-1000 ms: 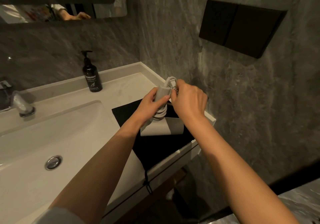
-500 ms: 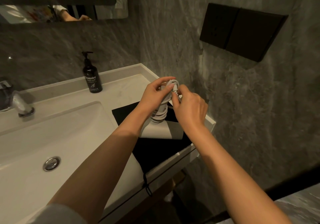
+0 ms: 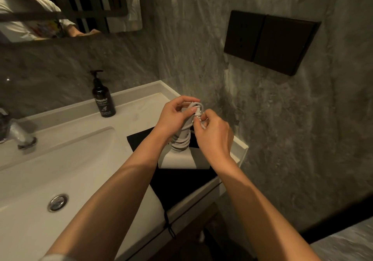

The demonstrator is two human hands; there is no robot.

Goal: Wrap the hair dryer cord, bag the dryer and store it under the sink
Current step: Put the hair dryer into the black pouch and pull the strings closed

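A white hair dryer [image 3: 182, 159] stands with its barrel on a black drawstring bag [image 3: 177, 182] that lies flat on the counter's right end. Its handle points up, with the white cord [image 3: 180, 142] coiled in several turns around it. My left hand [image 3: 173, 117] grips the top of the handle, thumb pressing on the cord. My right hand [image 3: 212, 133] pinches the loose cord end by the plug, right beside the handle top. The plug itself is mostly hidden by my fingers.
A white basin [image 3: 60, 159] with a chrome drain [image 3: 58, 202] fills the left. A tap [image 3: 19, 133] stands at far left. A black soap bottle [image 3: 103, 97] is at the back. Grey stone wall with a dark panel [image 3: 270, 40] is close on the right.
My left hand slid up from the handle's middle to its top. My right hand drew back a little and now pinches the cord end at the handle top.
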